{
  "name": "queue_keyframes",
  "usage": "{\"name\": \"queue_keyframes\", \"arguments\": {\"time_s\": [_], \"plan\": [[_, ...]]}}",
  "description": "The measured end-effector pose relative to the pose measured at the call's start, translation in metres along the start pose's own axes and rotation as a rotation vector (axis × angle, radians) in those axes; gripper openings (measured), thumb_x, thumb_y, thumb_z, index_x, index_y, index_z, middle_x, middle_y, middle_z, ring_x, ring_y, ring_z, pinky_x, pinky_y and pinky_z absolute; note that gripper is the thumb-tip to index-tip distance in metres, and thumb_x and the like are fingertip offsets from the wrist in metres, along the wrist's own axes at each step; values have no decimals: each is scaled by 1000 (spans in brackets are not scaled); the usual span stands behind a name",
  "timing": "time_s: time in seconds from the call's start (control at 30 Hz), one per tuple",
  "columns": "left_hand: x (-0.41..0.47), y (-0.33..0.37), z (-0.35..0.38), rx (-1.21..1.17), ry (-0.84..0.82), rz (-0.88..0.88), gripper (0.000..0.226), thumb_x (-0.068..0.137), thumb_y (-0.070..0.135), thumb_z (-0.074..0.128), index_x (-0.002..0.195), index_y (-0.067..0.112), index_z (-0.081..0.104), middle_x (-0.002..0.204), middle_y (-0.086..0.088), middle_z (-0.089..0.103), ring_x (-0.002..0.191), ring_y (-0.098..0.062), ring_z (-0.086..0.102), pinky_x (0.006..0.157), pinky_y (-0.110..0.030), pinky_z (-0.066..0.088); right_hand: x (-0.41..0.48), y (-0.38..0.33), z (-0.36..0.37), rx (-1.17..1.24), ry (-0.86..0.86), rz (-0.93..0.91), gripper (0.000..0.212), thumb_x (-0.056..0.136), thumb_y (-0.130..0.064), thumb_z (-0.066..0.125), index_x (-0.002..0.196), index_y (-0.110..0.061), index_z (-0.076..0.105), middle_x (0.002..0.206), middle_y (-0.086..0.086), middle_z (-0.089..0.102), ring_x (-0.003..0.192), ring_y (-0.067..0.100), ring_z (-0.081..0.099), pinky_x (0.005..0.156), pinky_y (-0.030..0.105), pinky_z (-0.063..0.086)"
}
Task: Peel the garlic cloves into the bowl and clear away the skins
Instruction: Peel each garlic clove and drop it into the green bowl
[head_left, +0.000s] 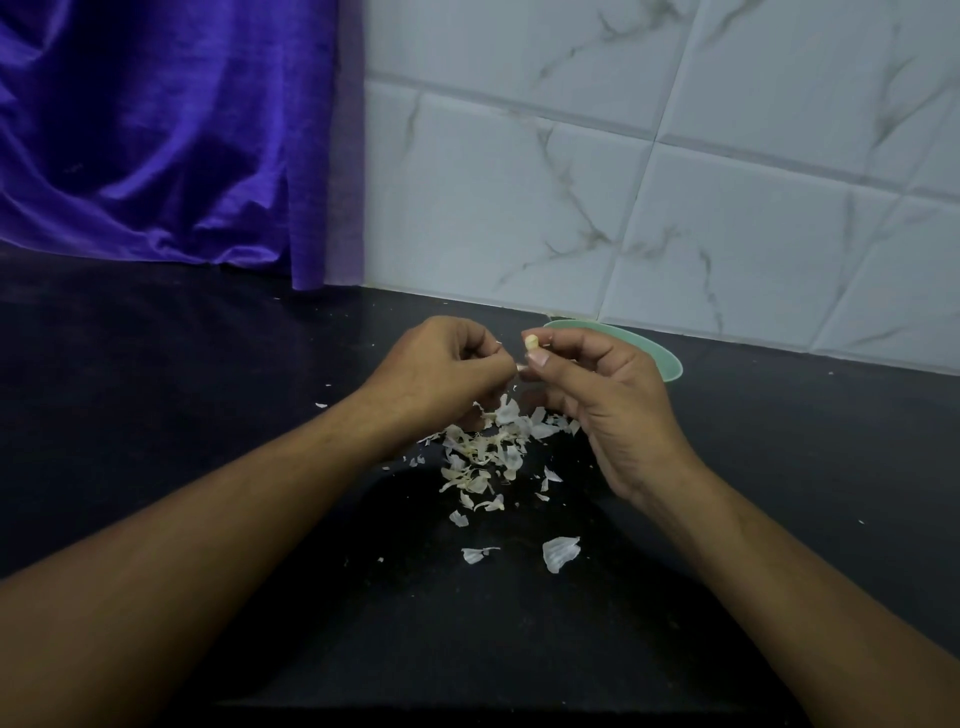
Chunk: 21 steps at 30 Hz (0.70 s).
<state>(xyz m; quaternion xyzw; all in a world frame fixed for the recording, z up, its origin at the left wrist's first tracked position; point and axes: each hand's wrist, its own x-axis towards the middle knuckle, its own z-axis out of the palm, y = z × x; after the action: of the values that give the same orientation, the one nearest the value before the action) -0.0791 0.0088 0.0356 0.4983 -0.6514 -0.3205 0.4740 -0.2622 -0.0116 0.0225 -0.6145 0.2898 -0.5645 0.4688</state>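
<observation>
Hovering over the dark surface (208, 395), left hand (441, 369) curled tight, can't tell around what. Right hand (597, 400) pinching. Green bowl (670, 361) by the back edge, skins (488, 449) heaped below, and there's the pinched garlic clove (531, 342).

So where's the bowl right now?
In the head view, the bowl sits right of centre on the counter, mostly hidden behind the right hand, close to the tiled wall.
</observation>
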Motion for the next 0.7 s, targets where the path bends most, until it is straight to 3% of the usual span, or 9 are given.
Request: {"name": "queue_keyframes", "arguments": {"time_s": [0.13,0.37,0.57,0.7], "plan": [[0,0,-1,48,19,26,14,94,15,64,85,13,75,78,-8,76,78,-30,76,72,-52,66,1,0,-2,28,-6,40,16,91,-1,71,107,-4,76,93,10,76,88,20,72,90,46,57],[3,3,-2,-106,6,20,30,101,31,67,89,5,75,78,-7,72,74,-17,70,63,-32,57,-1,3,0,-84,-23,-37,18,91,3,71,109,-2,75,103,12,79,99,23,75,93,35,60],[3,4,-1,-195,-30,-49,21,99,21,70,88,3,73,77,-4,72,75,-17,69,61,-31,59,-3,-1,0,-151,-44,-87,16,92,3,70,101,-8,77,97,2,80,86,5,73,69,16,54],[3,4,-3,-199,-33,-72,19,99,17,70,95,-1,75,82,-9,75,76,-17,70,64,-32,62,-1,2,-2,-233,-24,-111,16,92,-4,74,100,-16,81,106,10,76,90,12,71,73,26,56]]}}
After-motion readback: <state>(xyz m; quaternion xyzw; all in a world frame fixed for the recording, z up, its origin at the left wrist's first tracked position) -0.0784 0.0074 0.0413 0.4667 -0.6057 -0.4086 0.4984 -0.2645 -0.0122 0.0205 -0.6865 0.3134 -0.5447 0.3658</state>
